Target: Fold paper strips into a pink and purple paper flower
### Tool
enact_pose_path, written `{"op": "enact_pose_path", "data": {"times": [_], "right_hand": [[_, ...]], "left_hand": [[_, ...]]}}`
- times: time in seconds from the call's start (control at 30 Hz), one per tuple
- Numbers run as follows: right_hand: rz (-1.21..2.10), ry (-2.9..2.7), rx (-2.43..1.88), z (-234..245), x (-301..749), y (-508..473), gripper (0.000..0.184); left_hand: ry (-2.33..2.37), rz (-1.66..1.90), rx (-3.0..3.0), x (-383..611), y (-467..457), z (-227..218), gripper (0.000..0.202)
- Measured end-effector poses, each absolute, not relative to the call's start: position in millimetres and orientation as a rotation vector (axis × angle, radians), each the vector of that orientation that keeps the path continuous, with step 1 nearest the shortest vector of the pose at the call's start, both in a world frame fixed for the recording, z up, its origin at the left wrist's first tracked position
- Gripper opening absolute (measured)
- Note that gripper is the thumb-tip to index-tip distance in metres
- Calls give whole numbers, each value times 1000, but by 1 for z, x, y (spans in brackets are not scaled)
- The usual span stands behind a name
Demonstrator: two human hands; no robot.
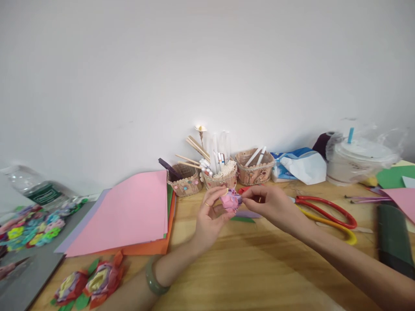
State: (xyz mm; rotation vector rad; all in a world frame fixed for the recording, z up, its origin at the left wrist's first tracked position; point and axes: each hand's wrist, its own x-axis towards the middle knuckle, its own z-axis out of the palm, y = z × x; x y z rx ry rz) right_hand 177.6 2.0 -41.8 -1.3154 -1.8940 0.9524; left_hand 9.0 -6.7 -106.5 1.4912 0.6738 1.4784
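A small pink and purple paper flower point(231, 201) is held up over the middle of the table. My left hand point(212, 211) grips it from the left, thumb below and fingers above. From the right, my right hand point(264, 199) pinches the purple edge of the flower between thumb and fingertips. Beneath it, a purple paper strip point(248, 214) and a green paper strip point(243, 220) lie on the wood, partly hidden by the hands. A red piece point(246, 189) shows just behind the right fingers.
Pink paper sheets point(129, 211) are stacked left, near two finished-looking paper flowers point(100, 278). Scissors with red and yellow handles point(327, 211) lie right of my right hand. Behind stand decorated baskets point(254, 170), a tissue pack point(300, 164) and a lidded cup point(359, 162). A bottle point(39, 188) lies far left.
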Motion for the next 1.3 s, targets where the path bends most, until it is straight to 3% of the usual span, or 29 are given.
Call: {"op": "enact_pose_path", "data": {"times": [0.2, 0.47, 0.83, 1.3], "right_hand": [[595, -1966, -1320, -47, 176, -7, 15], [922, -1849, -1226, -40, 177, -3, 31], [1310, -1621, -1189, -43, 177, 0, 27], [1089, -1853, -1103, -40, 175, -6, 31]], "left_hand": [[745, 1484, 1687, 7, -12, -107, 47], [769, 1529, 1574, 8, -10, -107, 44], [704, 1536, 1536, 9, -11, -106, 46], [729, 1513, 1498, 9, -11, -105, 44]]}}
